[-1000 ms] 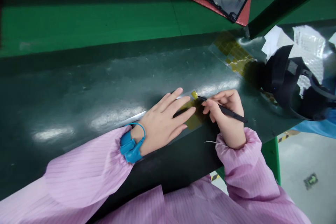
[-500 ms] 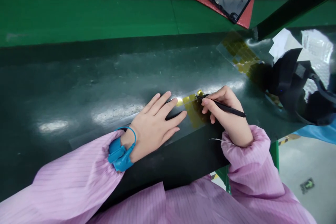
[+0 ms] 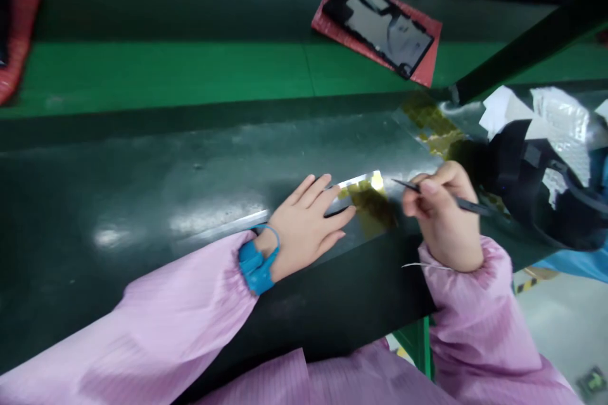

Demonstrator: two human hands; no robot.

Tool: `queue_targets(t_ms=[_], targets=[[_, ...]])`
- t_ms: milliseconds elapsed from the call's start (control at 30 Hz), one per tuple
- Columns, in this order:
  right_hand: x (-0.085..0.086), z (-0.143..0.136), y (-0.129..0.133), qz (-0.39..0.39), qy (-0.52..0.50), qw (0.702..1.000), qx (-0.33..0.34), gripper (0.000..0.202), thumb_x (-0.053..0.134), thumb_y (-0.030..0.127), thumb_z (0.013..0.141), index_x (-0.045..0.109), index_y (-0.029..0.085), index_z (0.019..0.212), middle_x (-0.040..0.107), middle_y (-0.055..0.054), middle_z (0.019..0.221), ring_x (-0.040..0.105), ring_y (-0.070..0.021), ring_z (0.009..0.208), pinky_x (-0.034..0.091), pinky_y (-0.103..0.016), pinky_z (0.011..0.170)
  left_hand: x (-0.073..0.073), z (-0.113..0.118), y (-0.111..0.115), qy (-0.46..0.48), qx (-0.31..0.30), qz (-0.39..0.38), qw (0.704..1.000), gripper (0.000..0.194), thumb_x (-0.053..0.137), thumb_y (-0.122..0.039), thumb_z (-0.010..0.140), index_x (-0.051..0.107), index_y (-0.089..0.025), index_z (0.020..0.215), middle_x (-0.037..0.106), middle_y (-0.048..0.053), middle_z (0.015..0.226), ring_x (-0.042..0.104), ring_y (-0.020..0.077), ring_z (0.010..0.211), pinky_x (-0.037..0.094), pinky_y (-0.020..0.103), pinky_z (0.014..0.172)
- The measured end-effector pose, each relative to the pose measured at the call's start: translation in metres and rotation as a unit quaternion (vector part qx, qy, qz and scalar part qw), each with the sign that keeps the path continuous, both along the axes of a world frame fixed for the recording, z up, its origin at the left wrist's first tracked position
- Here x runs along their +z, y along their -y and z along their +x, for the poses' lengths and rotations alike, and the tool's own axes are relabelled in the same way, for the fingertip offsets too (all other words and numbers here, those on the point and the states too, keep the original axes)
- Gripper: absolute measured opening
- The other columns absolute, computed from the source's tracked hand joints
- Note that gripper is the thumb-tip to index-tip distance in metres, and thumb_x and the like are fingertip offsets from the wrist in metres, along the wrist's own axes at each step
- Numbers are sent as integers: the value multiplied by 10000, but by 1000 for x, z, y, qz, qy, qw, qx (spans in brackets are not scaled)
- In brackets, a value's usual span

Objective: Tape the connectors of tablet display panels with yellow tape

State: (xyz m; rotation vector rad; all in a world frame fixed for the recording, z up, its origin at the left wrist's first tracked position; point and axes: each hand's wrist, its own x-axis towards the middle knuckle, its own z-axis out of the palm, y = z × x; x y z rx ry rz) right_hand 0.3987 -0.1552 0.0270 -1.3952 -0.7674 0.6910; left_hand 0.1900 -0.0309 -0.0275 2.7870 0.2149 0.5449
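Observation:
My left hand (image 3: 308, 228) lies spread, palm down, on a clear sheet (image 3: 346, 242) on the dark green mat. A blue band (image 3: 256, 267) circles that wrist. Just right of its fingertips, yellow tape pieces (image 3: 373, 218) sit on the sheet. My right hand (image 3: 446, 209) pinches black tweezers (image 3: 470, 205), their tips pointing left, a little to the right of the sheet's corner and apart from it. Whether anything tiny is between the tips cannot be made out.
At the back, a black-framed part (image 3: 387, 31) rests on a red bag (image 3: 330, 19). Another tape sheet (image 3: 434, 123), a black strapped object (image 3: 527, 171) and white wrapping (image 3: 563, 117) lie to the right. A dark post (image 3: 522, 44) slants behind them.
My right hand has drawn the tweezers away from the yellow tape, to the right. My left hand stays spread on the sheet. The camera view has shifted, showing more of the back.

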Motion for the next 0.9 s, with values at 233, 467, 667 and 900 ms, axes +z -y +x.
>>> queue_targets(t_ms=[233,467,667,900], targets=[[26,72,-80,112,251,961,-44,216,707,337,981,558,180,996,712,-38,815,697,-119,686,344,-212,474,-6,77,-26,-5,-21,-147,989,385,639,-286,995,741,-123,1329,547,234,1411,387,468,1475,265,652,1240],[-14,119,-171,-33,631,768,103,239,599,401,1052,730,202,1071,757,-37,1060,724,-191,940,488,-296,791,-12,81,-43,162,17,-346,924,261,456,-79,954,699,-106,1046,667,125,1136,599,239,1192,469,396,1130],[-20,115,-219,-236,681,691,60,343,746,396,941,655,171,1182,720,-108,1191,688,-279,1041,436,-340,759,-5,81,-68,257,140,-627,722,186,389,-11,920,535,-120,883,609,78,949,624,143,950,547,338,977],[-16,99,-250,-315,696,640,81,182,618,210,963,698,175,1124,732,-128,1018,676,-294,922,252,-337,633,20,80,-70,286,175,-791,512,272,372,65,974,549,-86,833,587,35,848,639,93,847,542,251,882]])
